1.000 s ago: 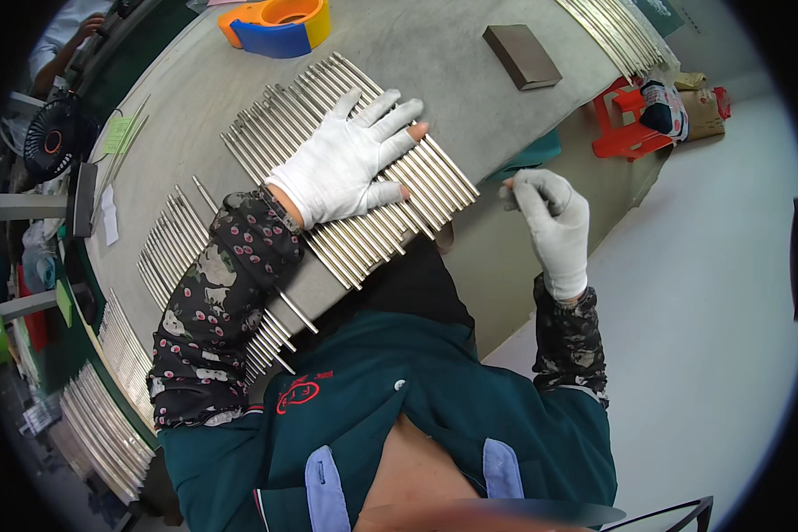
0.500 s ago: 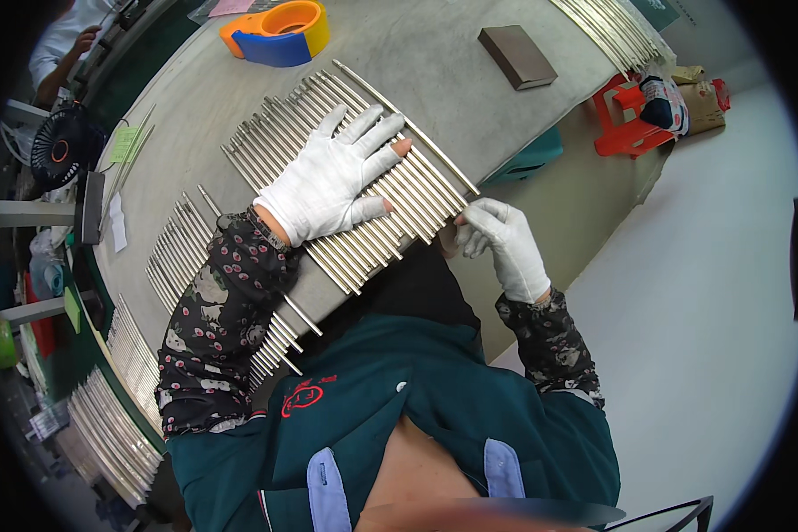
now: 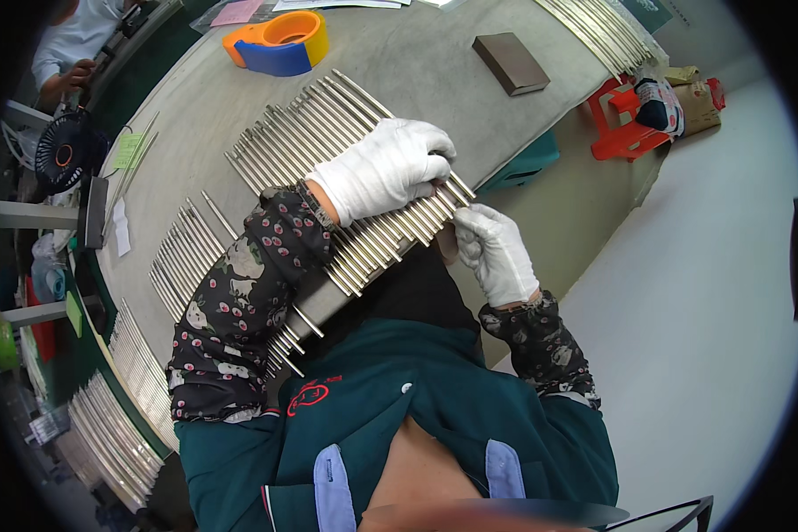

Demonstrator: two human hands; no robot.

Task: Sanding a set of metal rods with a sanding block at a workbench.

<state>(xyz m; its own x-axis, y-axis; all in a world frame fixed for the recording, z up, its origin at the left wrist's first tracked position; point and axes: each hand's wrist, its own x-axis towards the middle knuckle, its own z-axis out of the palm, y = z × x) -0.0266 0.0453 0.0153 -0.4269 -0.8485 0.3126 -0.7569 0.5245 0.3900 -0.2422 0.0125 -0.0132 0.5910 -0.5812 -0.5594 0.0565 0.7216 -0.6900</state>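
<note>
A row of thin metal rods (image 3: 306,146) lies side by side on the grey table (image 3: 417,62). My left hand (image 3: 386,168), in a white glove, rests on the rods near their right end, fingers curled over them. My right hand (image 3: 496,253), also gloved, is at the table's near edge, its fingers touching the ends of the rightmost rods. Whether it grips a rod is hidden by the fingers.
More rod bundles (image 3: 182,253) lie to the left and along the table's left edge (image 3: 120,434). An orange and blue tape dispenser (image 3: 279,40) and a brown block (image 3: 510,64) sit farther back. A red stool (image 3: 625,124) stands on the floor. Another person (image 3: 71,53) sits far left.
My right hand came in from the open floor side to the rod ends at the table edge. My left hand slid right along the rods and curled its fingers.
</note>
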